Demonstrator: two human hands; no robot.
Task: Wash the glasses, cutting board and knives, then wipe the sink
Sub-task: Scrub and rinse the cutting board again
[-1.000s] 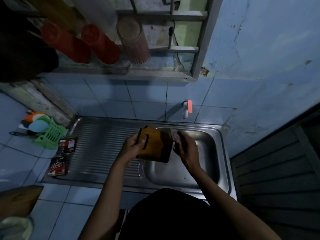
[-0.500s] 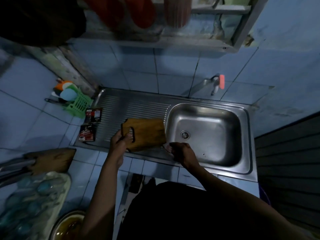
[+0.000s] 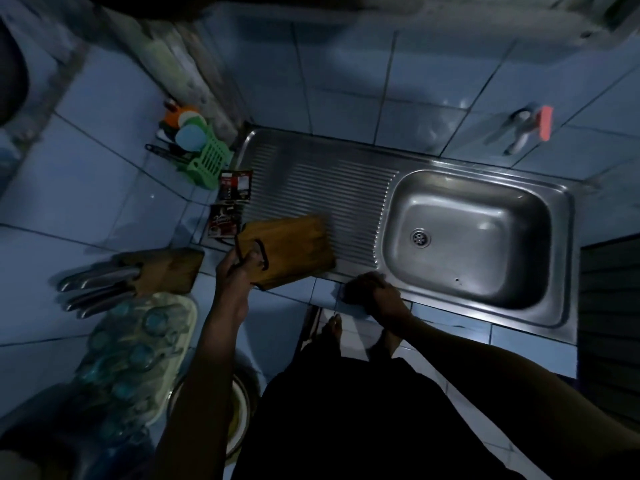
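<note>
Bare forearms (image 3: 204, 362), no sleeves visible; dark black garment (image 3: 363, 420) below.

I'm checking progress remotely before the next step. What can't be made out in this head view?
- Right hand: on the sink front edge, fingers curled; whether it holds anything is hidden by its own back.
- Glasses on the tray: dark, blurred; cleanliness and count unclear.
- Knives in the block: blades hidden.
- Cutting board, held by left hand: underside unseen.
</note>
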